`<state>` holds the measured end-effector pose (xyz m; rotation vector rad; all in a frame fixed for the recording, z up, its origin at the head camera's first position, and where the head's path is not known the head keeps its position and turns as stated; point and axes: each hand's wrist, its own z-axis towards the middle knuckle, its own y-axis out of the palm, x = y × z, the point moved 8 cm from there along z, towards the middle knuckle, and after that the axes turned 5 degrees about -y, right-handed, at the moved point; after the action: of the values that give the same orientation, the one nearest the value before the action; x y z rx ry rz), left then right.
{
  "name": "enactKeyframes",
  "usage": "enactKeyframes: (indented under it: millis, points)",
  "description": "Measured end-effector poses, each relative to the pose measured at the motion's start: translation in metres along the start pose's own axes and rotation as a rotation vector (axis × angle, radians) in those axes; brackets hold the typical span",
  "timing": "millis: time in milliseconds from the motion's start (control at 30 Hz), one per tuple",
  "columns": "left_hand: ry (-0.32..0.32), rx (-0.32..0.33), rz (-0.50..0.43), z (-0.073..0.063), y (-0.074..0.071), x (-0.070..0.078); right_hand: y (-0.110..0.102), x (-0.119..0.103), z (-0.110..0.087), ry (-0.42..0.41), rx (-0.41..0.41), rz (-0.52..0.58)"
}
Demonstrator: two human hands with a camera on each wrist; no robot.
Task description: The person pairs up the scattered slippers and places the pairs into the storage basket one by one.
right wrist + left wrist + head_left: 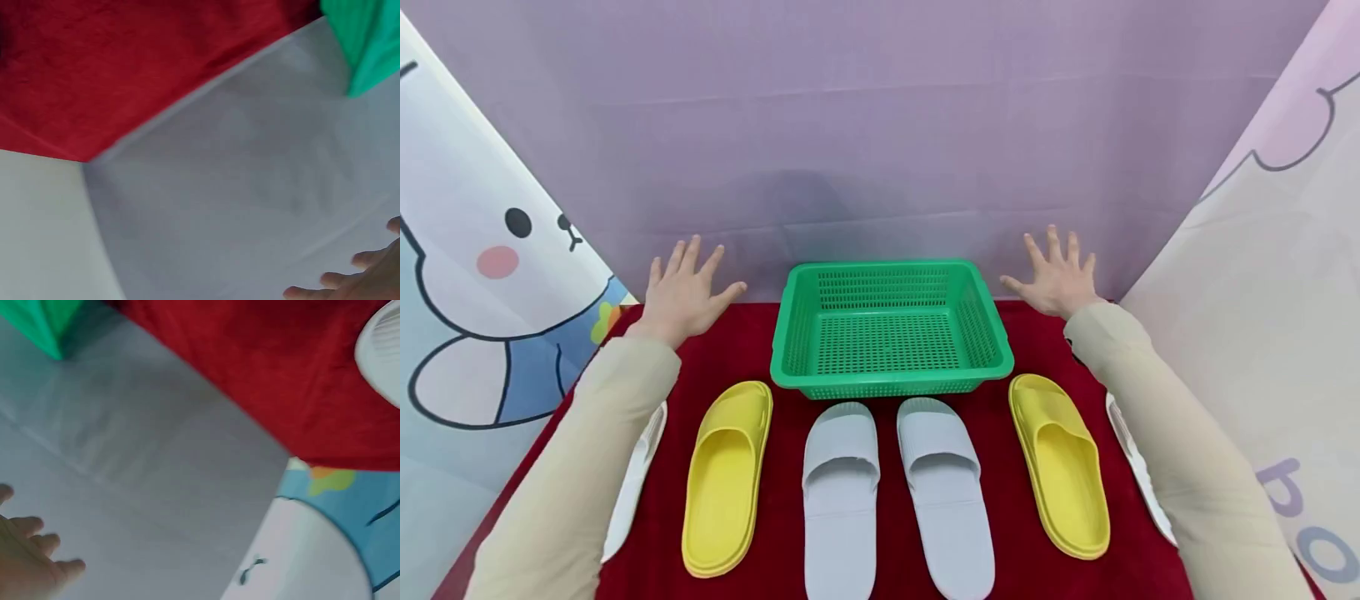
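My left hand [681,298] is held out with its fingers spread, left of a green plastic basket [891,385], and holds nothing. On the basket's other side my right hand [1057,279] is spread the same way, also holding nothing. The basket has slotted walls and stands at the back of the red cloth. In front of it lie two pale grey slippers [841,533] side by side. A yellow slipper [722,492] lies to their left, another yellow slipper [1071,483] to their right. White slippers [638,483] at both outer sides are partly hidden under my sleeves.
A red cloth [928,492] covers the table. Behind it hangs a plain lilac curtain [880,125]. A cartoon-printed sheet [467,333] closes off the left side, and a pale printed sheet [1262,317] the right.
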<state>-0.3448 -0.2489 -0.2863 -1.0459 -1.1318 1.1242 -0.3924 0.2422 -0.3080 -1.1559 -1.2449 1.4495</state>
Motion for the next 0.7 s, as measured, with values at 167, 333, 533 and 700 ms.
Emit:
enactKeyframes:
  millis: [167, 333, 533, 700]
  points:
    - [0.117, 0.074, 0.022, -0.018, -0.021, 0.024, -0.015, -0.022, -0.016, -0.094, 0.025, -0.031]
    - [0.240, 0.186, 0.032, -0.046, -0.041, 0.050, -0.027, -0.046, -0.038, -0.203, 0.085, -0.011]
    - [0.397, 0.286, -0.005, -0.080, -0.050, 0.077, -0.033, -0.072, -0.069, -0.345, 0.193, 0.027]
    - [0.484, 0.341, -0.060, -0.103, -0.050, 0.088, -0.036, -0.093, -0.095, -0.495, 0.278, 0.041]
